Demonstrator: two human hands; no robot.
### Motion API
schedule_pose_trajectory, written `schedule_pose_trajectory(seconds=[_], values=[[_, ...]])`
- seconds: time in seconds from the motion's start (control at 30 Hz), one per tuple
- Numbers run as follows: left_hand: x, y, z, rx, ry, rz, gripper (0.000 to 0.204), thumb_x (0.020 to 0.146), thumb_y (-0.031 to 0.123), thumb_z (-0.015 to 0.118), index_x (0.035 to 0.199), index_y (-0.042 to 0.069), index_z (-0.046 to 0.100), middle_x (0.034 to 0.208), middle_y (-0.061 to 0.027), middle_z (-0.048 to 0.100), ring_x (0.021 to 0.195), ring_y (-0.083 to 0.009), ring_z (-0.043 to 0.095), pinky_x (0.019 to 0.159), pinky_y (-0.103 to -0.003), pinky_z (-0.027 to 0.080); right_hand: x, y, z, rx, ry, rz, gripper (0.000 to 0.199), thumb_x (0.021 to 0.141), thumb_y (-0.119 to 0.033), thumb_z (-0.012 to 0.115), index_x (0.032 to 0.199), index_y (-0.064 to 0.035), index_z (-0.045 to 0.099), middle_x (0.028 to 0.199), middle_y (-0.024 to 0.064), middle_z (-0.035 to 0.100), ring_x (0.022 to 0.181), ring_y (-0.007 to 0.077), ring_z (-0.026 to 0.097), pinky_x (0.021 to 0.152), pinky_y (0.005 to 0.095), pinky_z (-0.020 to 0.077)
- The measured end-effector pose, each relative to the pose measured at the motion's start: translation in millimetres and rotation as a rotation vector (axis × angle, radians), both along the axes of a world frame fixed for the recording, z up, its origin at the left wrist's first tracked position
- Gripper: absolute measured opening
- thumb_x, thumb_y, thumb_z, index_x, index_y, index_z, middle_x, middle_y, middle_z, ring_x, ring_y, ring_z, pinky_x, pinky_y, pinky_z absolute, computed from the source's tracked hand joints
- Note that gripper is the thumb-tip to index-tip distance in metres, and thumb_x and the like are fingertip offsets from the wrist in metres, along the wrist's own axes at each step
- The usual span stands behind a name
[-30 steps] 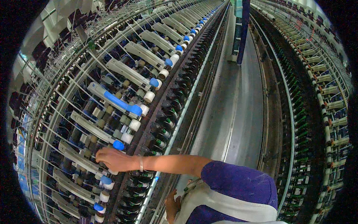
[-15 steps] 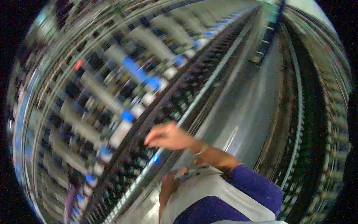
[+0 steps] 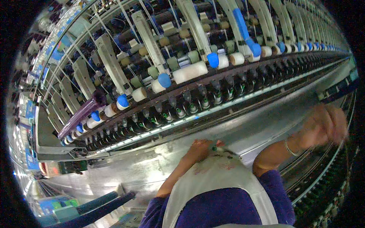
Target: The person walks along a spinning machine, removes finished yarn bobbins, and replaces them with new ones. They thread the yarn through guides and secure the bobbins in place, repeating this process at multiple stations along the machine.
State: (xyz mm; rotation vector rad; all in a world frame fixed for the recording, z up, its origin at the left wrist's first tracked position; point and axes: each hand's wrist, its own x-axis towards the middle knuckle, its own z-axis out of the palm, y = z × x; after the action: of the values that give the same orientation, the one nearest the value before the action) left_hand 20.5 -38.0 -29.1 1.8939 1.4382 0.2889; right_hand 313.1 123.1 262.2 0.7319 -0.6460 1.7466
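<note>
My left hand [image 3: 199, 149] is at my front, against the far edge of the stained white apron [image 3: 220, 167]. Its fingers are curled; a small dark-green bit shows beside the fingertips, but what they grip is too small to name. Off to the right, my right hand [image 3: 325, 123] is smeared by motion, a thin bracelet [image 3: 291, 147] on its wrist. It is apart from the spinning frame [image 3: 152, 64] in front of me. Along that frame runs a row of spindles [image 3: 193, 107], below white rollers [image 3: 190, 72] and grey arms with blue end caps [image 3: 213, 60].
A purple tube [image 3: 81, 114] lies slantwise across the frame's left end. Behind me at lower right is another row of machinery [image 3: 323, 182]. Dark padded bars [image 3: 102, 207] stand at lower left. A grey metal floor [image 3: 140, 167] lies between the rows.
My view has turned, so the frame now runs across ahead. My right hand has left its place over the spindles and swung far right. My left hand stays by the apron.
</note>
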Motion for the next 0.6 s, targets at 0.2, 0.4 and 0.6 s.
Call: schedule_pose_trajectory(seconds=[0.2,0.4,0.6], values=[[-6.9,-4.3,-27.3,0.012,0.090,0.014,0.038,0.084,0.019,0.062,0.120,0.010,0.059,0.106,-0.0154,0.066,0.103,-0.0340,0.062,0.092,-0.049,0.044,-121.2,-2.3,-100.3,-0.073,-1.065,-1.149,0.019,0.097,-0.018,0.051,0.095,-0.0043,0.064,0.090,0.0057,0.065,0.092,0.0210,0.057,0.085,0.0371,0.0452],[-12.5,-13.3,-52.7,0.001,0.159,-0.004,0.045,0.080,0.014,0.064,0.125,0.011,0.057,0.105,-0.0157,0.066,0.101,-0.0326,0.062,0.090,-0.048,0.044,-174.7,-14.6,-118.7,0.626,-1.174,-1.551,0.020,0.086,-0.008,0.063,0.105,-0.0023,0.069,0.104,0.0117,0.070,0.100,0.0292,0.058,0.092,0.0385,0.0422],[-17.0,-19.8,-63.0,0.014,0.041,0.058,0.048,0.079,0.014,0.065,0.126,0.010,0.056,0.112,-0.0162,0.064,0.107,-0.0324,0.059,0.095,-0.047,0.042,-191.1,-2.8,-124.3,0.674,-1.158,-1.607,0.024,0.084,-0.015,0.066,0.108,-0.0076,0.069,0.106,0.0064,0.069,0.099,0.0266,0.057,0.087,0.0386,0.0407]])
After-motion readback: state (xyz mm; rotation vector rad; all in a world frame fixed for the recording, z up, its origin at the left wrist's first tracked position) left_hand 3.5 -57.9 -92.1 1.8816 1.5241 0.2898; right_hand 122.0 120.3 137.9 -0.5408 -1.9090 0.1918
